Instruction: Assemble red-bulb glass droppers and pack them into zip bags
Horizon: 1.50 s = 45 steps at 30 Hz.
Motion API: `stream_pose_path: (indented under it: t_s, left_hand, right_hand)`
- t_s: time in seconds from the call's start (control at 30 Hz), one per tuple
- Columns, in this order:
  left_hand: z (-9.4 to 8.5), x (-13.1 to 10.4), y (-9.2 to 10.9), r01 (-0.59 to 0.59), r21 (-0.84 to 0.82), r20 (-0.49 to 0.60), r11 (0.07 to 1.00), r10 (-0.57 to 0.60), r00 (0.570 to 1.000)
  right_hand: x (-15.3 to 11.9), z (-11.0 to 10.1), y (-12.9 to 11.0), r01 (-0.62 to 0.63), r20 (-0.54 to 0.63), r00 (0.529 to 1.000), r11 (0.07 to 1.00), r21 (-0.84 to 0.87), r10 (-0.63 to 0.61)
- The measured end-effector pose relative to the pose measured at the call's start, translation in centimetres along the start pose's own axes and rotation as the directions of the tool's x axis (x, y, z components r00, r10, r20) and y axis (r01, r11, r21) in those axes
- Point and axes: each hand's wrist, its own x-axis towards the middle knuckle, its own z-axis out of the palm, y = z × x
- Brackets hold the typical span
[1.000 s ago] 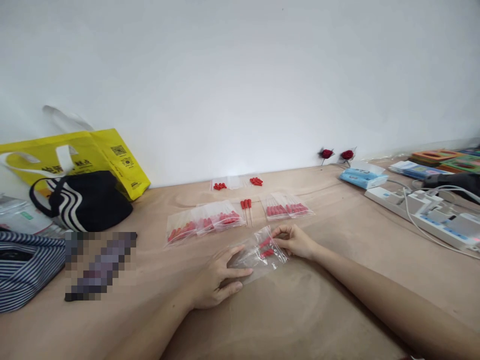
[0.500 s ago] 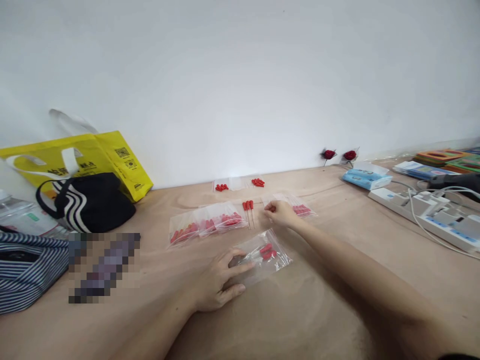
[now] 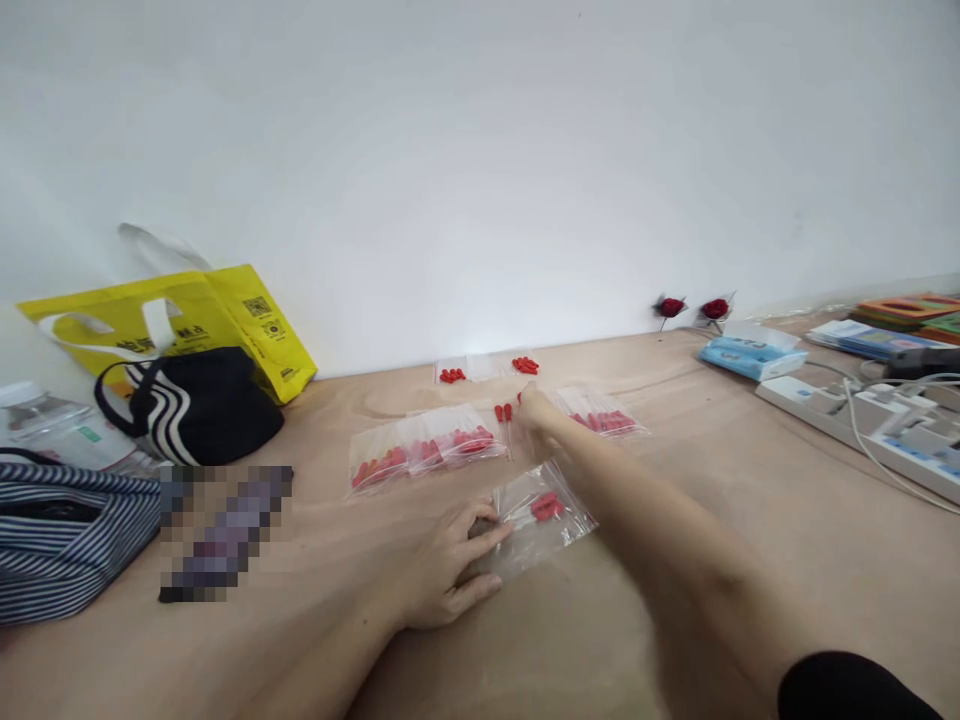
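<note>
My left hand (image 3: 456,568) lies on the table with fingers apart, its fingertips on the near edge of a clear zip bag (image 3: 517,545). Inside that bag are several red-headed sticks (image 3: 547,507). Farther forward, my right hand (image 3: 535,412) is closed at the right of two thin red-headed sticks (image 3: 503,413) lying side by side. A bit of red (image 3: 520,398) shows at its fingers, the head of another such stick; the rest of it is hidden.
Filled zip bags (image 3: 420,452) overlap at left of centre; another (image 3: 611,420) lies right. Small bags of red pieces (image 3: 452,376) sit by the wall. A yellow bag (image 3: 247,330) and black pouch (image 3: 214,405) stand left; tissues (image 3: 750,355) and a power strip (image 3: 825,415) right.
My right hand has moved left and turned, closing at the right-hand stick of the row of three. The left hand stays on the bag. The whole view has shifted slightly.
</note>
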Motion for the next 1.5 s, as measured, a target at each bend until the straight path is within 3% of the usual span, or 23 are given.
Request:
stream_pose_path:
  t_s: [0.2, 0.3, 0.47, 0.77, 1.03, 1.23, 1.37, 1.43, 1.5]
  left_hand:
    - [0.0, 0.0, 0.0, 0.031, 0.053, 0.02, 0.998, -0.032, 0.999]
    - [-0.1, 0.1, 0.0, 0.03, 0.06, 0.026, 0.998, -0.031, 0.999]
    - [-0.1, 0.2, 0.0, 0.042, 0.067, 0.042, 0.997, -0.045, 0.998]
    - [0.1, -0.1, 0.1, 0.157, -0.013, 0.036, 0.987, -0.157, 0.987]
    - [0.2, -0.1, 0.1, 0.194, -0.047, 0.032, 0.98, -0.192, 0.981]
    - [0.4, -0.1, 0.0, 0.175, -0.087, -0.001, 0.981, -0.175, 0.984]
    - [0.4, -0.1, 0.0, 0.187, -0.082, 0.008, 0.979, -0.187, 0.982]
    - [0.3, -0.1, 0.0, 0.198, -0.069, 0.023, 0.978, -0.197, 0.98]
    - [0.3, -0.2, 0.0, 0.2, -0.058, 0.031, 0.978, -0.199, 0.98]
  right_hand:
    - [-4.4, -4.8, 3.8, 0.002, -0.02, 1.0, 0.971, 0.237, 0.002]
    - [-7.7, -6.2, 6.5, 0.067, -0.099, 0.995, 0.826, 0.559, -0.013]
    - [-10.7, -5.8, 8.4, 0.081, -0.185, 0.98, 0.716, 0.693, 0.068]
    - [-11.7, -4.1, 6.3, -0.054, -0.046, 0.987, 0.583, 0.811, 0.155]
    - [-13.3, -3.9, 4.7, -0.068, 0.167, 0.984, 0.712, 0.698, -0.069]
    - [-12.8, -4.1, 6.0, -0.063, 0.272, 0.955, 0.81, 0.583, -0.121]
    - [-12.6, -4.5, 6.8, 0.143, 0.206, 0.943, 0.876, 0.46, -0.262]
    - [-12.6, -4.6, 6.8, 0.268, 0.178, 0.913, 0.869, 0.417, -0.367]
    - [-12.5, -4.6, 6.6, 0.31, 0.201, 0.887, 0.859, 0.407, -0.415]
